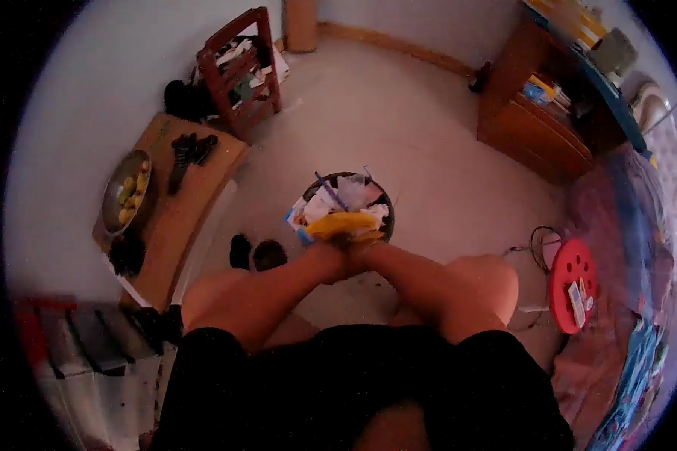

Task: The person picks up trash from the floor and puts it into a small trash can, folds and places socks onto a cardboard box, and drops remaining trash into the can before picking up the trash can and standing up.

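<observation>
Fingers of the left hand point(329, 254) and right hand point(365, 254) are blurring, clamped or apart I cannot tell; yellow item point(344, 223) is stretching lengthwise left-to-right at the near edge of the bin point(390, 210).

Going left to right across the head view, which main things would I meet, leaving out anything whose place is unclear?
Metal bowl with yellowish round items → reddish wooden chair → filled round bin with yellow material at its near side → round red stool top with holes.
</observation>
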A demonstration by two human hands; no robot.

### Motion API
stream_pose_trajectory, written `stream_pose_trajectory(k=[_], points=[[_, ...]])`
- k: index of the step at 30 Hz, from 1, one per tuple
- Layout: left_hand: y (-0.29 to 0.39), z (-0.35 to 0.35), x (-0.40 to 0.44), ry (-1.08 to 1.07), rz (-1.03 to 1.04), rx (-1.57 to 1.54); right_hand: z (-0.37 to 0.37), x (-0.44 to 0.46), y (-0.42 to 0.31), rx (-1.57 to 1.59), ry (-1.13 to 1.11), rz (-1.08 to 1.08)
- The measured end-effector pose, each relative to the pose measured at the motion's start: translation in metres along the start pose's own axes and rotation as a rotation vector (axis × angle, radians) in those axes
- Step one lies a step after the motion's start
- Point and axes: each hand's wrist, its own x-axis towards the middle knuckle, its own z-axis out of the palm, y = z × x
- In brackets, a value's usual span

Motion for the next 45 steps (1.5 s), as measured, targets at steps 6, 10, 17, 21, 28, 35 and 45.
stream_pose_trajectory(k=[6, 10, 17, 21, 28, 35, 45], points=[[-0.013, 0.009, 0.009, -0.08, -0.012, 0.26, -0.007, -0.024, -0.011, 0.016, -0.171, 0.106], [-0.006, -0.005, 0.017, -0.123, -0.037, 0.313, 0.007, -0.033, 0.006, -0.129, -0.041, -0.059], [-0.005, -0.051, 0.016, 0.105, 0.184, 0.168, -0.085, -0.123, -0.036, -0.032, -0.017, 0.098], [-0.007, -0.104, -0.004, 0.258, -0.054, 0.102, -0.101, -0.131, -0.005, 0.046, 0.378, 0.217], [-0.026, -0.089, -0.021, 0.147, -0.22, 0.042, -0.081, -0.118, -0.009, -0.014, 0.663, -0.034], [-0.004, -0.035, -0.024, 0.011, -0.349, 0.049, -0.036, -0.058, 0.004, -0.027, 0.242, 0.037], [-0.005, -0.007, -0.019, -0.157, -0.162, 0.362, -0.026, -0.052, -0.036, -0.29, 0.116, 0.09]])
